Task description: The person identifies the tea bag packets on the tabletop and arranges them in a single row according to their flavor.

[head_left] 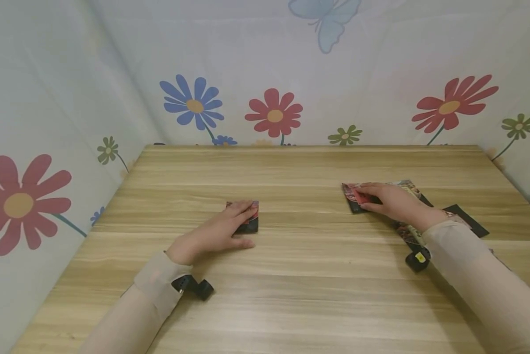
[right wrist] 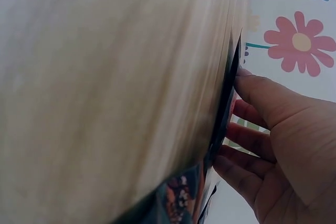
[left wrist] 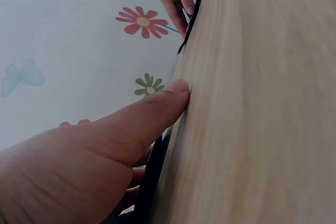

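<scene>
Touching red-black packet point(head_left: 250, 228): left hand point(head_left: 217, 230); right hand point(head_left: 397, 202) touching second packet point(head_left: 351, 195).

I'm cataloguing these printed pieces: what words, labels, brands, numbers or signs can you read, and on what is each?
There is no readable text in any view.
Printed piece under the left hand: partly covered, too small to read.
Printed piece under the right hand: too blurred to read.
Other pieces near the right wrist: unreadable.
Yellow sticker on the black wrist camera: any marking is too small.
</scene>
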Demonstrator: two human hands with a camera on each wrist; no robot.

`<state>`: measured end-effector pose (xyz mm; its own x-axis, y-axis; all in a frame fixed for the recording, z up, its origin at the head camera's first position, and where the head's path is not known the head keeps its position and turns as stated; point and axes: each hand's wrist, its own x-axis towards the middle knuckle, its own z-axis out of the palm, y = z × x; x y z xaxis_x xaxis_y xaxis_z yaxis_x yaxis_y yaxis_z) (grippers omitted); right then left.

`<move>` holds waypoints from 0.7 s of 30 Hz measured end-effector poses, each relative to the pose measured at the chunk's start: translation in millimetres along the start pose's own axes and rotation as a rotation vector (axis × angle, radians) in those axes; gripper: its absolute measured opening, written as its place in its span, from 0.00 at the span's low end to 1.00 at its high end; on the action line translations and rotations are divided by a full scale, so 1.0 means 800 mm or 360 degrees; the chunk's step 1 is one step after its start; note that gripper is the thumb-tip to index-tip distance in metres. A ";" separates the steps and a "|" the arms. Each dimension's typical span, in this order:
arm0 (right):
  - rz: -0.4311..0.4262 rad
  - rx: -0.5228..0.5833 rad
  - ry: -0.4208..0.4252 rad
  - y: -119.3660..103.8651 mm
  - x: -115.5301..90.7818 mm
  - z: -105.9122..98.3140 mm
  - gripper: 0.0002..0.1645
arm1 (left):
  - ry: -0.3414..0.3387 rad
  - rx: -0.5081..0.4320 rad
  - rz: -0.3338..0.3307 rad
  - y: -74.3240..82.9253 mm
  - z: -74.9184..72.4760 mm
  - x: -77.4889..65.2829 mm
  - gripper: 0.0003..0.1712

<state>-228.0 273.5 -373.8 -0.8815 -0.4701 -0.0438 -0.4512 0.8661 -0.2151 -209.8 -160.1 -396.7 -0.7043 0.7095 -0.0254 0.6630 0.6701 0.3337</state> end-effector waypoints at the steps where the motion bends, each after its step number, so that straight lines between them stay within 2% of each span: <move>1: 0.0004 0.0001 -0.0002 0.000 0.000 0.000 0.33 | -0.0001 -0.0014 0.0009 -0.001 0.001 0.000 0.49; 7: 0.0023 0.0009 0.0002 -0.003 -0.001 0.000 0.35 | 0.0043 -0.0030 0.0032 -0.001 0.002 0.001 0.48; 21: 0.0087 -0.0056 -0.0020 -0.021 0.000 0.001 0.36 | 0.0040 -0.0031 -0.0008 0.003 -0.001 0.001 0.47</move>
<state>-220.1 258.7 -370.8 -0.9033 -0.4238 -0.0667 -0.4072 0.8959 -0.1776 -209.0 -158.4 -395.0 -0.7138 0.7003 -0.0036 0.6546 0.6691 0.3519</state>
